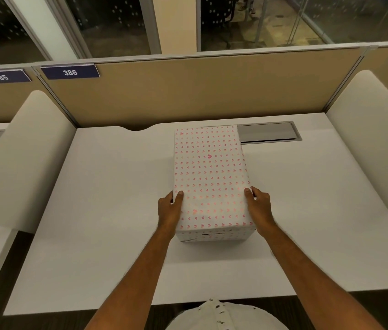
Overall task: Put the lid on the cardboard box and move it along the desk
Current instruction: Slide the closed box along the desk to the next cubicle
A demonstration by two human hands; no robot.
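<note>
The cardboard box (211, 179), wrapped in white paper with small pink hearts, is being held on the white desk (107, 210), roughly at its middle, long axis running away from the person. The lid (208, 163) is being judged as already seated: the patterned top is lying flat and square over the body, with a thin dark seam showing along the near face (seam or torn wrap, hard to say). So the closing step is being counted as done; the move along the desk is what is being left.

The box is being clasped at its near end from both sides. The left hand (168, 211) is being pressed against the left wall, thumb lying over the top edge; the right hand (260, 207) is mirroring it on the right wall.

The remaining fingers of both hands are being hidden behind the box walls. Whether the base is being lifted or is resting on the desk cannot be told. The far end is overlapping a grey cable tray (269, 132) set into the desk. Box contents are not being shown.
</note>
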